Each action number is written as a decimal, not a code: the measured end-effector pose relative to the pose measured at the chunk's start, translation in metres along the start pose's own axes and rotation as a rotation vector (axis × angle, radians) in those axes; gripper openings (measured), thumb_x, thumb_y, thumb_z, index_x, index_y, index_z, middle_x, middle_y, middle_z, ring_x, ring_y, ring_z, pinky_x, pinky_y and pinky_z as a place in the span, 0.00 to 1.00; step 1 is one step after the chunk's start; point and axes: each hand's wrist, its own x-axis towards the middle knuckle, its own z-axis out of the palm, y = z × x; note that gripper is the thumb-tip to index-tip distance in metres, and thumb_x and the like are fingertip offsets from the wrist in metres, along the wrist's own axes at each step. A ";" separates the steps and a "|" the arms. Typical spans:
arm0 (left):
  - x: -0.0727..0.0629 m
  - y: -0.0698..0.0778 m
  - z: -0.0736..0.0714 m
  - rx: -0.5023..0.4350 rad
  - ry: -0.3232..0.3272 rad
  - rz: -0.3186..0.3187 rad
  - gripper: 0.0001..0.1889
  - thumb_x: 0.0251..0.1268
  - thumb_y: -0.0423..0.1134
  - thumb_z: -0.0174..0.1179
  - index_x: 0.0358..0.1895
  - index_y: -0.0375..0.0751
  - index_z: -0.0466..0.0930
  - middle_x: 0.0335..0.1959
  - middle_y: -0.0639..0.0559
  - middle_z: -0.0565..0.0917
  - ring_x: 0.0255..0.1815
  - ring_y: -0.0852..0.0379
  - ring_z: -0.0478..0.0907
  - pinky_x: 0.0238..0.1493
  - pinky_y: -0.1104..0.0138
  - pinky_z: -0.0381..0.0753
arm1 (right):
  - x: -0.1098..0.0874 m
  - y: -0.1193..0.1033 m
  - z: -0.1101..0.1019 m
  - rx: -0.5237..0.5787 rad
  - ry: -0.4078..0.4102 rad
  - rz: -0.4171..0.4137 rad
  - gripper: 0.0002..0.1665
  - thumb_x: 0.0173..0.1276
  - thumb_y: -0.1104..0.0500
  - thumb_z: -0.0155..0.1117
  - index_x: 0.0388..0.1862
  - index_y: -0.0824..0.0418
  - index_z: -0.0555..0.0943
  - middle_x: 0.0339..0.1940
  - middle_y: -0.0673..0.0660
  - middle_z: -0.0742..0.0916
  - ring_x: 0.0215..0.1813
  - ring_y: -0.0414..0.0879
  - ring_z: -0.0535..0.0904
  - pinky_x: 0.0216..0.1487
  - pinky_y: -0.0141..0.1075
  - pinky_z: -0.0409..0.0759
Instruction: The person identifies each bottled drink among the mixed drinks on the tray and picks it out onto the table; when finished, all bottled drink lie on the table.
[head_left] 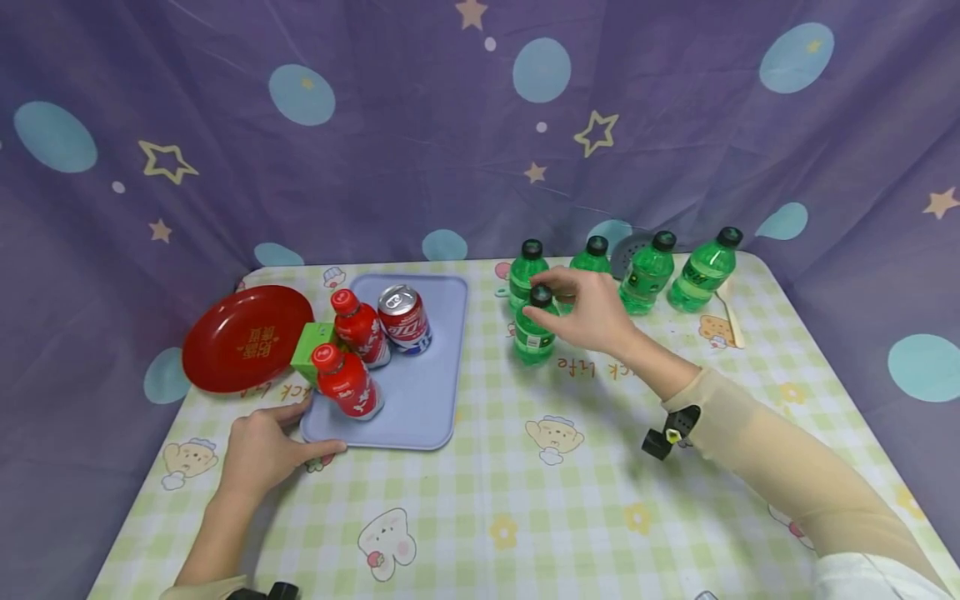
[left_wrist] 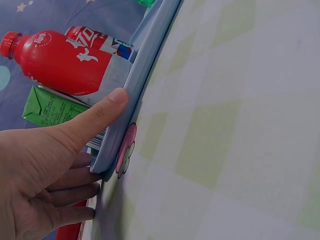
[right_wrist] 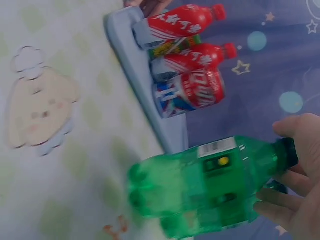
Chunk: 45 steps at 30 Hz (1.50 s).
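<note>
My right hand (head_left: 592, 310) pinches a green plastic bottle (head_left: 533, 340) by its black cap and neck. The bottle is upright beyond the tray's right side; whether its base touches the table I cannot tell. At the near left corner of the light-blue tray (head_left: 420, 417) is my left hand (head_left: 262, 450), its thumb along the front rim and its fingers extended by the left side. On the tray stand two red bottles (head_left: 348, 385), a red drink can (head_left: 404, 318) and a green drink carton (head_left: 312, 350), partly hidden behind the bottles.
Several more green bottles (head_left: 702, 271) stand along the back right, one partly behind my right hand. Among them are a dark perforated utensil (head_left: 628, 250) and a pale-handled one (head_left: 732, 321). A red plate (head_left: 232, 333) lies left of the tray. A purple curtain (head_left: 420, 150) hangs behind the table.
</note>
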 end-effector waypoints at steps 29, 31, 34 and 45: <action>0.000 -0.001 -0.001 -0.001 0.007 0.013 0.56 0.37 0.68 0.85 0.66 0.31 0.80 0.58 0.28 0.85 0.62 0.22 0.79 0.57 0.35 0.83 | 0.067 -0.116 0.051 0.214 -0.058 -0.212 0.24 0.69 0.54 0.78 0.61 0.58 0.88 0.58 0.55 0.93 0.57 0.43 0.91 0.60 0.32 0.89; 0.000 -0.001 -0.001 0.001 0.011 0.018 0.56 0.37 0.69 0.85 0.66 0.32 0.81 0.56 0.28 0.86 0.61 0.22 0.79 0.56 0.36 0.84 | 0.068 -0.121 0.056 0.218 -0.082 -0.213 0.24 0.69 0.53 0.77 0.62 0.58 0.87 0.58 0.54 0.93 0.57 0.42 0.91 0.60 0.32 0.88; 0.000 -0.001 -0.001 0.003 0.019 0.023 0.55 0.36 0.69 0.85 0.65 0.32 0.81 0.53 0.29 0.88 0.60 0.22 0.80 0.55 0.36 0.84 | 0.069 -0.129 0.063 0.230 -0.119 -0.209 0.25 0.69 0.52 0.77 0.63 0.57 0.87 0.58 0.53 0.93 0.58 0.40 0.90 0.60 0.30 0.88; -0.002 0.000 0.000 0.002 0.047 0.039 0.54 0.36 0.67 0.86 0.65 0.32 0.82 0.48 0.30 0.90 0.57 0.23 0.82 0.53 0.37 0.86 | 0.071 -0.147 0.098 0.245 -0.191 -0.283 0.26 0.68 0.52 0.78 0.63 0.58 0.87 0.56 0.55 0.93 0.55 0.43 0.92 0.55 0.25 0.87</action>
